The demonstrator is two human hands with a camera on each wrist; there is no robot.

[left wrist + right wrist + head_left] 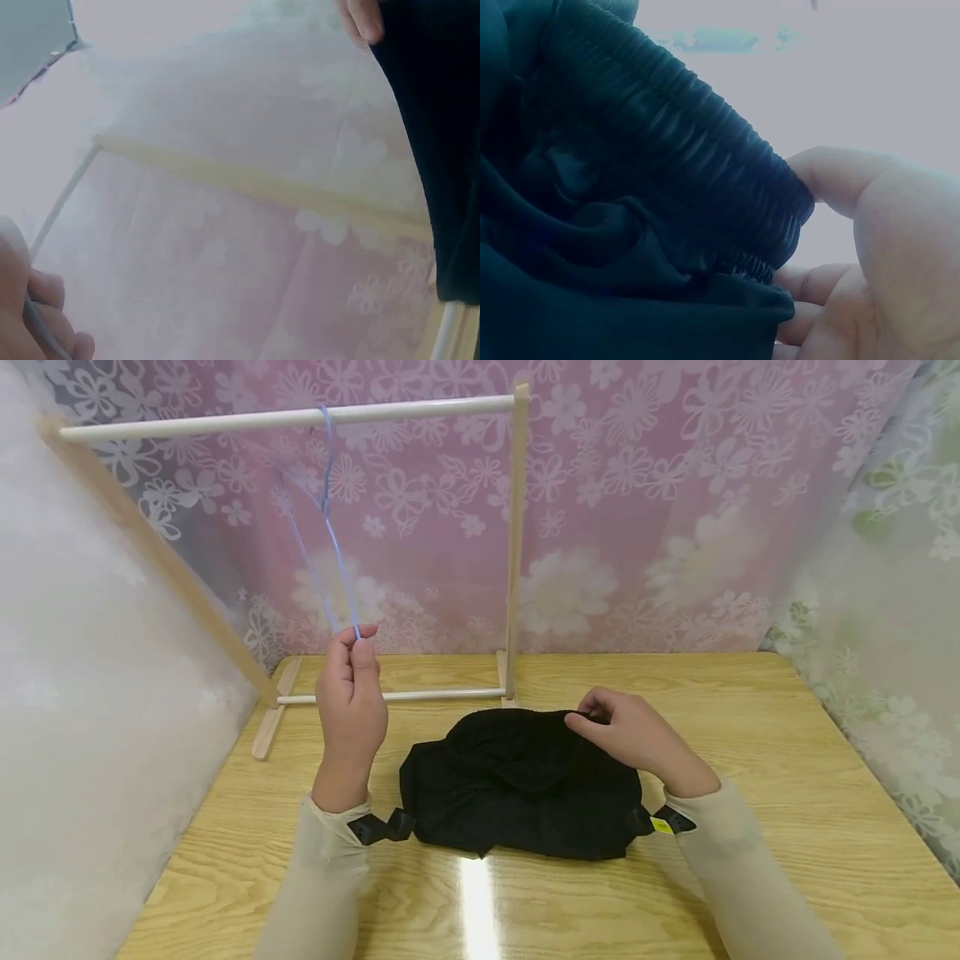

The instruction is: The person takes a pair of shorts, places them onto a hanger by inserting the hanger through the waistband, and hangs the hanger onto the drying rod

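My left hand (349, 714) is raised at the rack and grips a thin light-blue clothes hanger (325, 503) low on its frame. The hanger's hook goes over the rack's white top bar (427, 410). A black garment (517, 810) with a gathered elastic waistband (682, 127) lies bunched on the table, its exact kind unclear. At the right end of this waistband, my right hand (637, 735) pinches the edge between thumb and fingers. In the left wrist view the left fingers (49, 307) curl around the hanger, mostly cut off by the frame.
A wooden rack with a right post (517, 543), a slanting left post (161, 560) and a lower white bar (442, 694) stands at the back left of the wood-grain table (750, 860). Flowered cloth (637, 510) hangs behind the table, with pale cloth at the sides.
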